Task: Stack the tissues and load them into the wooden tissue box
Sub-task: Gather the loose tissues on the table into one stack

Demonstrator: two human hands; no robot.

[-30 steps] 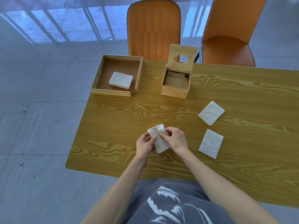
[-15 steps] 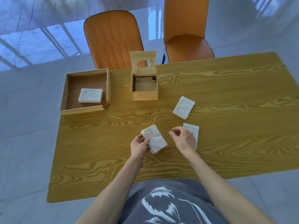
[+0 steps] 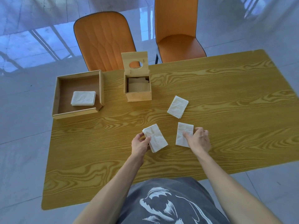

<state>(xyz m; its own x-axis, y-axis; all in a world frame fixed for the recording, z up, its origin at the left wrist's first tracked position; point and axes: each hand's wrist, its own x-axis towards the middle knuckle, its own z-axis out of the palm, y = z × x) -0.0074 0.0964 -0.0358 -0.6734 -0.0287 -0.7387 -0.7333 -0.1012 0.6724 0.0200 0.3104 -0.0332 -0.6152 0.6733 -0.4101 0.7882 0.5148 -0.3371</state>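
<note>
My left hand (image 3: 140, 145) grips the left edge of a folded white tissue (image 3: 156, 138) near the table's middle. My right hand (image 3: 198, 139) rests on a second folded tissue (image 3: 182, 133) lying flat, thumb on top and fingers at its right edge. A third folded tissue (image 3: 177, 106) lies further back, untouched. The wooden tissue box (image 3: 138, 95) stands behind them with its holed lid (image 3: 135, 63) tipped up; brownish sheets show inside.
A shallow wooden tray (image 3: 76, 113) at the back left holds a small stack of white tissues (image 3: 83, 98). Two orange chairs (image 3: 103, 41) stand behind the yellow wood-grain table (image 3: 226, 97). The table's near edge is just in front of my body.
My right hand has let go of the tissue that both hands held and moved right onto the nearer tissue on the table. The left hand keeps the first tissue. The camera view shifted.
</note>
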